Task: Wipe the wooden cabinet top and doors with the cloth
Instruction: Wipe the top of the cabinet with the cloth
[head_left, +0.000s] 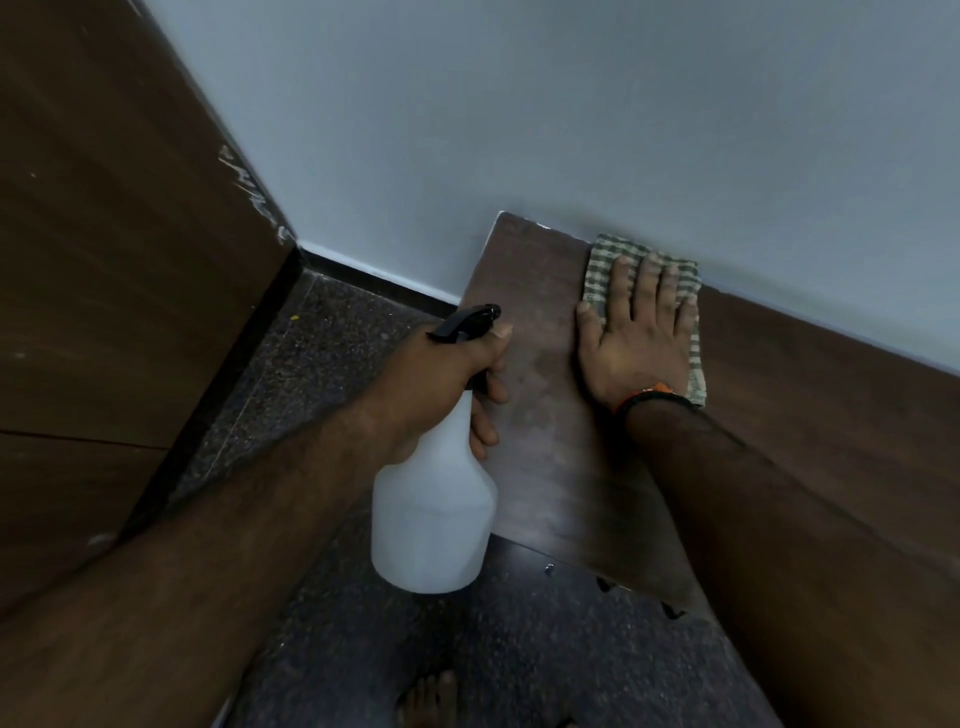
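Right hand (636, 332) is pressed flat, fingers spread, on top of the green checked cloth (613, 260), which sits at the back of the wooden cabinet top (540, 415) right up against the wall (519, 130). Left hand (441, 379) is wrapped around the neck of a white spray bottle (436, 509), arm stretched forward, holding it just off the cabinet's left edge over the dark floor (322, 364).

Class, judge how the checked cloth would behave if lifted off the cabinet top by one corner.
The cloth lies flat under the right hand on the cabinet top, so it probably is thin and would hang limp. Its woven look suggests it is light. It likely slides easily on that smooth wood.
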